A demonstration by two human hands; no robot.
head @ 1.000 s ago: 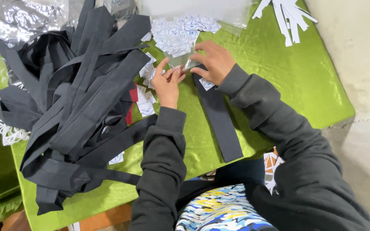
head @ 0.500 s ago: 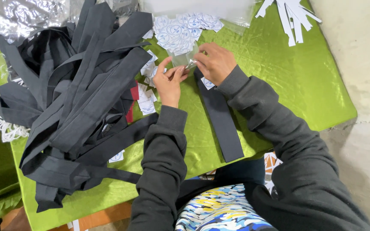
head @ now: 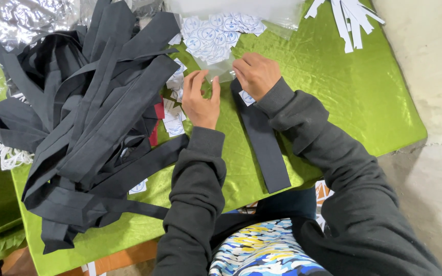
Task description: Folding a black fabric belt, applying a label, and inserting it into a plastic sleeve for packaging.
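- The green cloth-covered table (head: 333, 92) carried a big heap of black fabric strips (head: 93, 128) at the left
- One black strip (head: 264, 143) lay flat by itself, under the right hand (head: 256, 74), whose fingers curled closed near the strip's top end; what they pinched could not be told
- The left hand (head: 200, 99) hovered just beside it, fingers apart and holding nothing
- A pile of small round white labels (head: 216, 33) lay just beyond; squaring a label on the strip's end would serve best
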